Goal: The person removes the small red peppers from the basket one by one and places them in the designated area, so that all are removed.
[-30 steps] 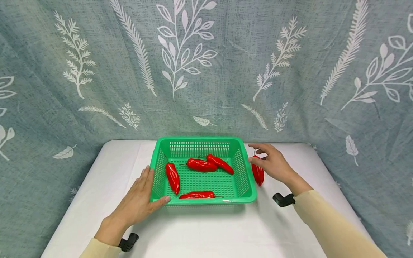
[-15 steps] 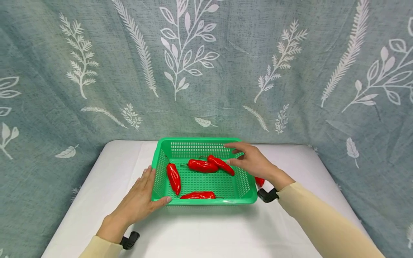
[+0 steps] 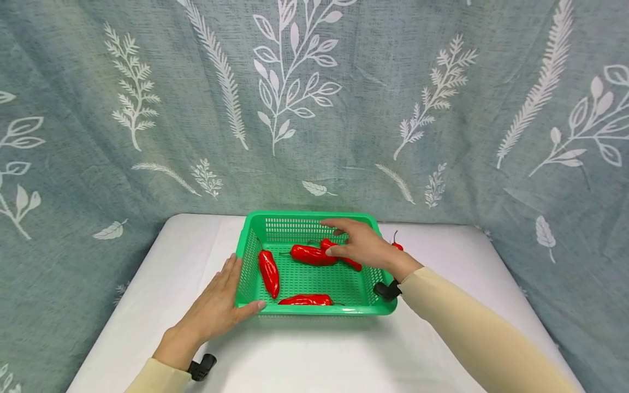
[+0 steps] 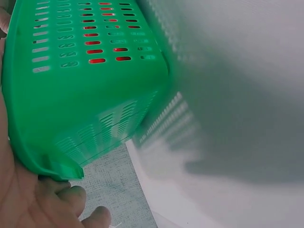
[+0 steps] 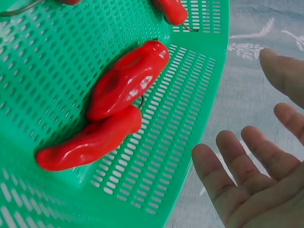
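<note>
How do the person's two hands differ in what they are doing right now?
The left hand rests against the green basket's near-left corner, thumb on the front rim; the right hand hovers above the basket's inside, touching nothing that the pictures show. The left hand lies low by the white table; the right hand is raised over the red peppers. Both hands are open, holding nothing, with cream sleeves.
</note>
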`<state>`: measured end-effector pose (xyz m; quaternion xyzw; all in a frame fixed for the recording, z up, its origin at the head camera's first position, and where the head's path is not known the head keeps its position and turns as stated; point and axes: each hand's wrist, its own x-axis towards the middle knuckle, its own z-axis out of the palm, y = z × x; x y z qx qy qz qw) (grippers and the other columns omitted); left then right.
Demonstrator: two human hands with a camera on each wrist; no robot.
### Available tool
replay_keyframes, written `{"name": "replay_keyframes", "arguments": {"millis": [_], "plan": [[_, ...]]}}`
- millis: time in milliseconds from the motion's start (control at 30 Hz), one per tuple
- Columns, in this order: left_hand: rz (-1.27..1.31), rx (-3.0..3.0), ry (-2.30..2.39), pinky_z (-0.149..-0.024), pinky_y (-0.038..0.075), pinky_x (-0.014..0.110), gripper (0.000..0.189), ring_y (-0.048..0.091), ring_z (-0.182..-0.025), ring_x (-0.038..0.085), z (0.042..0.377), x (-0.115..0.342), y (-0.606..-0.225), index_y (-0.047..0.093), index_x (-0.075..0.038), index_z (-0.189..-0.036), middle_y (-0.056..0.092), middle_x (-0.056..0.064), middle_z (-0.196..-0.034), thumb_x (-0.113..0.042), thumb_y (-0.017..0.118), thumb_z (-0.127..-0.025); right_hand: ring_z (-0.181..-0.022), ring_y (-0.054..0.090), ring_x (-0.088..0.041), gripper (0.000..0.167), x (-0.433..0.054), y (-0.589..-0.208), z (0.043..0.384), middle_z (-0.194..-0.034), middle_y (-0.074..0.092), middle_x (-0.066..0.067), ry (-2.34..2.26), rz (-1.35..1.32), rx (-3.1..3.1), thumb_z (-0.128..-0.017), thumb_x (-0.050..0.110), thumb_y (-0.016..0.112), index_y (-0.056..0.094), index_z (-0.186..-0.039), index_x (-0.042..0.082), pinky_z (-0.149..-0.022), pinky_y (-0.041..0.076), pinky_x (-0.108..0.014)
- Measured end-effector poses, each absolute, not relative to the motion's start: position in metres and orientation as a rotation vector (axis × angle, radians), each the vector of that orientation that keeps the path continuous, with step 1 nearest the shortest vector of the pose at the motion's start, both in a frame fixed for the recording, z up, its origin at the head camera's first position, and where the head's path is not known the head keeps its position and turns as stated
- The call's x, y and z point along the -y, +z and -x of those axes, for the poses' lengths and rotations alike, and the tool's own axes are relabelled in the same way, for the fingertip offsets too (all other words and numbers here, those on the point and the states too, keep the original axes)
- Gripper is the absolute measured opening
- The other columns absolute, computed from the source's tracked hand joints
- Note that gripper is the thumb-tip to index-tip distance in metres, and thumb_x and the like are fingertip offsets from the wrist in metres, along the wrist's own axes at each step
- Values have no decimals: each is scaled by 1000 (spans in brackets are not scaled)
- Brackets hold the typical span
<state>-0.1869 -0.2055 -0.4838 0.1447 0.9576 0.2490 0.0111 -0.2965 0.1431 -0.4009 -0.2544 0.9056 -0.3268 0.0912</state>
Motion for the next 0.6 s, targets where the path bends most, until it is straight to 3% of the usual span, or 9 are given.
{"name": "replay_keyframes", "arguments": {"millis": [267,467,600], "plan": [[-441,-2989,790,-130,21,60,121,14,-163,40,187,206,-485,13,5,-167,8,21,-177,-76,62,-92,-138,57,-29,72,-119,-412,314,-159,52,-1,-900,735,-2634,-95,26,81,48,-159,28,-104,56,-45],[-449,-2993,786,-130,22,60,121,15,-163,40,187,206,-486,13,4,-167,8,21,-177,-78,60,-92,-135,59,-32,72,-105,-424,327,-161,51,-3,-761,825,-2651,-94,22,81,50,-159,23,-103,56,-44],[-451,-2998,795,-130,23,60,120,17,-163,40,188,206,-487,14,3,-167,8,20,-177,-78,60,-92,-138,57,-32,71,-97,-432,335,-160,51,-4,-672,870,-2664,-93,18,82,52,-157,22,-111,51,-45]]}}
